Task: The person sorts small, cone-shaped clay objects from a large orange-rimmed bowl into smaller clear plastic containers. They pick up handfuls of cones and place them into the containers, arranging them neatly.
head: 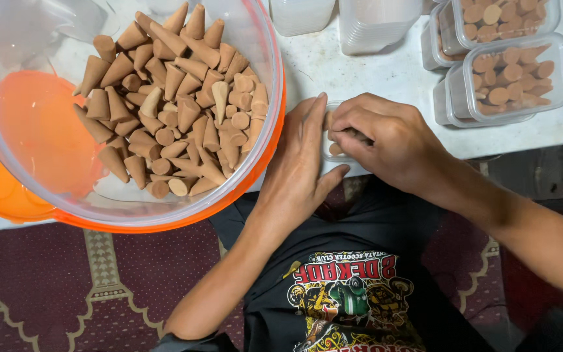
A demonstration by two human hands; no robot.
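Observation:
A small clear plastic tub point(333, 156) with a few brown cones in it stands at the near edge of the white table point(372, 72). My left hand point(297, 166) lies flat against its left side, fingers together. My right hand point(385, 140) curls over the tub from the right, fingertips inside it touching the cones; whether they pinch one is hidden. To the left a large clear bowl point(265, 140) on an orange base holds a heap of brown cones point(183, 104).
Filled clear tubs of cones point(513, 81) are stacked at the right, with another filled tub point(500, 19) behind. Empty clear containers point(376, 23) stand at the back. Below the table edge are my black printed shirt point(346, 287) and a maroon patterned carpet point(66, 287).

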